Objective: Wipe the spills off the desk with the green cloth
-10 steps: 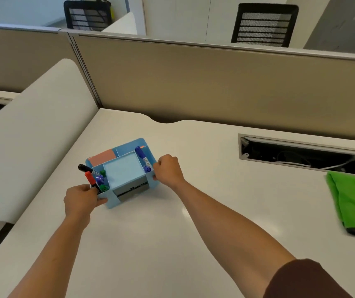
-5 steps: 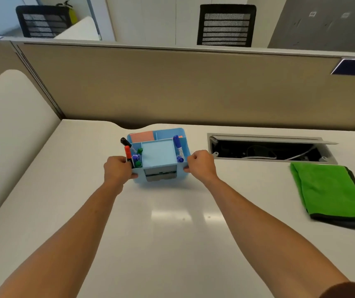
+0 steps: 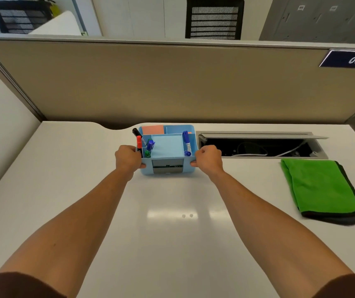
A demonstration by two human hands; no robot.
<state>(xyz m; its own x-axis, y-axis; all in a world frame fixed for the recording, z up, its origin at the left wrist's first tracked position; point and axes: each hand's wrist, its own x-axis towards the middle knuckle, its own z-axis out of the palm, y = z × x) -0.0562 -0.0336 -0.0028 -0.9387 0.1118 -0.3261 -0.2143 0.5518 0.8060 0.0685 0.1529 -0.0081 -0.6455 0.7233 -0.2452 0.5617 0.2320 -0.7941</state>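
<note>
Two bare forearms reach up from the lower corners of the frame over the white tabletop [image 3: 64, 190], dark sleeves at the very bottom. In the lower centre, two small droplets [image 3: 187, 215] sit on the bare surface. Further up, the left hand [image 3: 128, 159] and right hand [image 3: 207, 159] each have their grip closed on opposite sides of a light blue desk organiser [image 3: 166, 166], which holds markers [image 3: 186, 141] and pink notes [image 3: 152, 130]. The green cloth [image 3: 320, 188], folded with a dark edge, lies at the right of the frame, well apart from both hands. Just beyond it an open cable tray [image 3: 258, 145] shows wires, and a beige partition [image 3: 172, 82] stands behind
</note>
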